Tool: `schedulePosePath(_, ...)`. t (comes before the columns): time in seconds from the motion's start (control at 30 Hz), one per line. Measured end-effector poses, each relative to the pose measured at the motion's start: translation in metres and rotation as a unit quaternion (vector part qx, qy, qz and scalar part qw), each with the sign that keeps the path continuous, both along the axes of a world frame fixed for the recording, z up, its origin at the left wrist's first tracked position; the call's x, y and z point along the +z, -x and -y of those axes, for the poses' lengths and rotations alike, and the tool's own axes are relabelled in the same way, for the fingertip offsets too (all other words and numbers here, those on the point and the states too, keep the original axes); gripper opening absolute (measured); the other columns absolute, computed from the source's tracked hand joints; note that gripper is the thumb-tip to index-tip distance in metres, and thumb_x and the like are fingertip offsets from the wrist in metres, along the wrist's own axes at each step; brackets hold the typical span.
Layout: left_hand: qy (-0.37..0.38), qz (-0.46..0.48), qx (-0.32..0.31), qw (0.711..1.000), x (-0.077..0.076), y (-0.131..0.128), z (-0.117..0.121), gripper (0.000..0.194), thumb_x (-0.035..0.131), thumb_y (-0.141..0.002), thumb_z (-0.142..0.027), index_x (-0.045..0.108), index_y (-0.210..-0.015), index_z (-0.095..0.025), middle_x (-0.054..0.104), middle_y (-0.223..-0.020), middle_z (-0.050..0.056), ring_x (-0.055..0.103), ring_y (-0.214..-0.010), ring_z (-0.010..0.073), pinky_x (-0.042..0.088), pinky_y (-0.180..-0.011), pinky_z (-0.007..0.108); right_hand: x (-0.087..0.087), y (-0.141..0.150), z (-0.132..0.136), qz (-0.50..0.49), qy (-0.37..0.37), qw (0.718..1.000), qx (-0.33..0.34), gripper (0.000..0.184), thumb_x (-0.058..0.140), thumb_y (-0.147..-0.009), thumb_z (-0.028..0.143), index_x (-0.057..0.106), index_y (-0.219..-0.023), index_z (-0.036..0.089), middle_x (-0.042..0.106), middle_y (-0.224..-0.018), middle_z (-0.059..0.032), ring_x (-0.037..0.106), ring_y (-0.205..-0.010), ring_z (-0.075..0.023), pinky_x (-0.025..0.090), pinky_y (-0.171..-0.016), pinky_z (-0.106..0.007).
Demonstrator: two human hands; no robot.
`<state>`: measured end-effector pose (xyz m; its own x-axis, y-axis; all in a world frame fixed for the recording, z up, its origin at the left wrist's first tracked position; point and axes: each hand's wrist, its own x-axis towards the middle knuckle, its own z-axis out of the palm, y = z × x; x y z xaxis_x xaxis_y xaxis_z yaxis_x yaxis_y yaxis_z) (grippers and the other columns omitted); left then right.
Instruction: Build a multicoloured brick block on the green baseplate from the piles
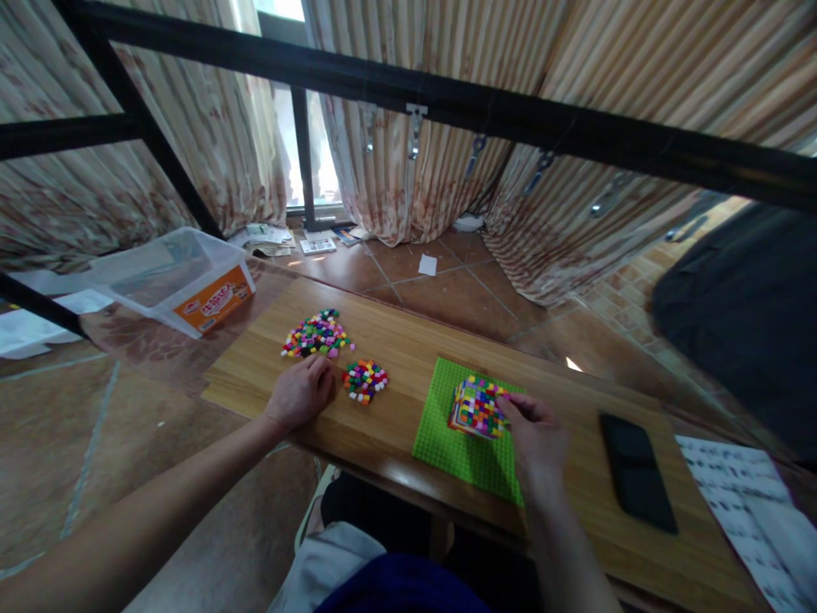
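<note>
A colourful block built of small toy bricks (476, 407) stands on a green studded baseplate (440, 426). At the block's right edge my right hand (539, 432) is closed in a pinch, thumb and fingers on a small pinkish brick (502, 400) at the top corner. My left hand (303, 392) rests curled on the table near its front edge; whatever lies under its fingers is hidden. Just beyond it spreads a larger heap of loose mixed bricks (319, 334). A smaller heap of loose bricks (364, 380) lies to its right.
The wooden table (402, 340) carries a black phone-like object (638, 471) at right, beside printed sheets (734, 477). A clear plastic bin (185, 272) with an orange label stands at left. A black metal bar (447, 94) with hanging hooks crosses ahead, before curtains.
</note>
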<state>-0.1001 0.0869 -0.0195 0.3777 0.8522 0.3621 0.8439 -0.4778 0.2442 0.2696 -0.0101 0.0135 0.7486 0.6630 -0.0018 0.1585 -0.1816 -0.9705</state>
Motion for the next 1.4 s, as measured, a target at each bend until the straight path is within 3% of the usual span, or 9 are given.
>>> schedulePosePath(0.17, 0.003, 0.003, -0.001, 1.000, 0.000, 0.000, 0.000, 0.019, 0.045, -0.098, -0.025, 0.059, -0.086, -0.020, 0.067, -0.089, 0.007, 0.064, -0.080, 0.0203, 0.047, -0.072, 0.030, 0.001, 0.005, -0.001, -0.083, -0.030, 0.996, -0.020, 0.044, 0.089, -0.045, 0.045, 0.072, -0.075, 0.017, 0.072, -0.070, -0.0030, 0.063, -0.064, -0.0146, 0.050, -0.058, -0.027)
schedulePosePath(0.5, 0.019, 0.005, 0.009, 1.000, 0.003, -0.001, 0.001, 0.018, 0.046, -0.097, -0.025, 0.060, -0.086, -0.020, 0.067, -0.090, 0.007, 0.064, -0.082, 0.0205, 0.047, -0.072, 0.029, 0.004, 0.008, 0.008, -0.102, -0.048, 0.994, -0.005, 0.043, 0.085, -0.057, 0.052, 0.072, -0.078, 0.017, 0.073, -0.074, -0.0036, 0.064, -0.064, -0.0144, 0.049, -0.055, -0.025)
schedulePosePath(0.83, 0.019, -0.005, 0.012, 1.000, 0.006, -0.002, 0.002, 0.021, 0.045, -0.098, -0.026, 0.061, -0.086, -0.020, 0.067, -0.088, 0.007, 0.063, -0.079, 0.0206, 0.047, -0.071, 0.030, 0.004, 0.006, -0.001, -0.164, -0.055, 0.985, -0.010, 0.042, 0.089, -0.049, 0.046, 0.071, -0.075, 0.018, 0.069, -0.066, 0.0005, 0.058, -0.056, -0.0108, 0.045, -0.050, -0.022)
schedulePosePath(1.1, 0.016, -0.006, 0.008, 1.000, 0.003, -0.001, 0.001, 0.020, 0.045, -0.098, -0.025, 0.060, -0.087, -0.020, 0.067, -0.089, 0.007, 0.063, -0.081, 0.0206, 0.049, -0.073, 0.030, -0.002, 0.009, -0.001, -0.132, -0.082, 0.988, -0.008, 0.040, 0.084, -0.060, 0.044, 0.077, -0.091, 0.019, 0.075, -0.084, -0.0030, 0.066, -0.070, -0.0147, 0.052, -0.061, -0.027)
schedulePosePath(1.4, 0.028, -0.002, 0.012, 1.000, 0.004, -0.001, 0.002, 0.019, 0.045, -0.098, -0.025, 0.062, -0.091, -0.019, 0.067, -0.093, 0.009, 0.064, -0.084, 0.0220, 0.050, -0.074, 0.031, -0.013, 0.005, -0.002, -0.080, -0.101, 0.992, 0.002, 0.029, 0.081, -0.068, 0.040, 0.078, -0.087, 0.018, 0.076, -0.086, -0.0045, 0.068, -0.077, -0.0166, 0.056, -0.070, -0.030)
